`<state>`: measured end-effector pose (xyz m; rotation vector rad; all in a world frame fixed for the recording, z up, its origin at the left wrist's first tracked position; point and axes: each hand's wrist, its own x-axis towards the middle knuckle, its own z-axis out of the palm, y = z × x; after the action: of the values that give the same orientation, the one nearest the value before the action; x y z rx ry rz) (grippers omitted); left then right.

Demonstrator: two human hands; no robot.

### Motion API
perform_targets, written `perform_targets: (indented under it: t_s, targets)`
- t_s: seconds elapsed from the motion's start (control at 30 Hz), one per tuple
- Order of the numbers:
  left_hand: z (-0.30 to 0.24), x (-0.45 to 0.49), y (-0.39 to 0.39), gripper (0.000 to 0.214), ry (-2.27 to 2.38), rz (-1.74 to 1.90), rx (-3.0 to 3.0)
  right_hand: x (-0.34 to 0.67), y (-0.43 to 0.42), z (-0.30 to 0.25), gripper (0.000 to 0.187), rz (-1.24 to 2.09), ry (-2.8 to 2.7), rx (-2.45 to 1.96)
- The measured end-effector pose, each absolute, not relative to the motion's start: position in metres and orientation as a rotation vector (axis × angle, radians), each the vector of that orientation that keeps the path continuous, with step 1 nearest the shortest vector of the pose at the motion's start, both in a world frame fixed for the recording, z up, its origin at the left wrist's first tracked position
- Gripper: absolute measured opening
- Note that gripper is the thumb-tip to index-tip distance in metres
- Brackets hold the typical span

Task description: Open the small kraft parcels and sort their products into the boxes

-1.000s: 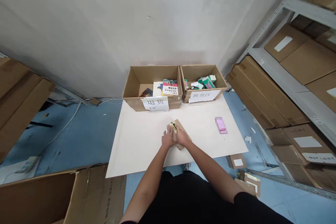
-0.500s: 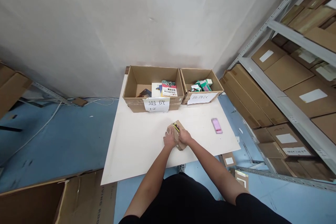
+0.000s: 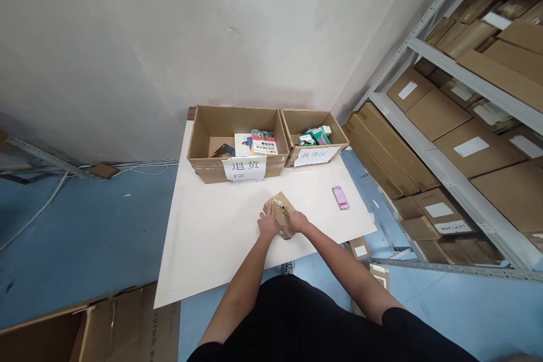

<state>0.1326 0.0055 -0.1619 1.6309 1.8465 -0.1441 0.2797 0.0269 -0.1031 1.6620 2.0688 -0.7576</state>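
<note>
A small brown cardboard parcel (image 3: 278,205) lies on the white board (image 3: 212,237) in front of me. My left hand (image 3: 268,222) rests on its left side with fingers pressed against it, holding it steady. My right hand (image 3: 297,220) is closed round a small yellow and black cutter (image 3: 283,211), whose tip lies on the parcel's top along the tape seam.
Two open labelled cartons stand at the board's far edge: a large one (image 3: 237,141) with books and a smaller one (image 3: 314,136) with small boxes. A pink item (image 3: 340,197) lies to the right. Shelves (image 3: 445,164) of cartons line the right. Another carton (image 3: 85,328) sits near left.
The view has swung to the right and the cutter has moved a little nearer along the parcel's top. Both hands stay on the parcel.
</note>
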Motion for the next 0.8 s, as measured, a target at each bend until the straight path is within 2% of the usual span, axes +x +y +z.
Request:
perform_targets:
  t_s: [0.2, 0.47, 0.6, 0.7, 0.8]
  targets:
    - [-0.160, 0.133, 0.007, 0.122, 1.872, -0.197, 1.641, 0.303, 0.008, -0.086, 0.078, -0.756, 2.037, 1.536]
    - [-0.156, 0.137, 0.016, 0.117, 1.870, -0.295, 1.664, 0.379, -0.038, -0.079, 0.076, -0.779, 1.956, 1.502]
    - [-0.156, 0.141, 0.018, 0.110, 1.869, -0.319, 1.750, 0.411, -0.046, -0.094, 0.071, -0.823, 1.985, 1.909]
    - [-0.157, 0.151, 0.013, 0.109, 1.910, -0.351, 1.769, 0.403, -0.040, -0.123, 0.065, -0.985, 1.927, 2.258]
    - [-0.160, 0.166, -0.003, 0.107, 1.985, -0.362, 1.750, 0.375, -0.022, -0.154, 0.081, -1.155, 1.832, 2.462]
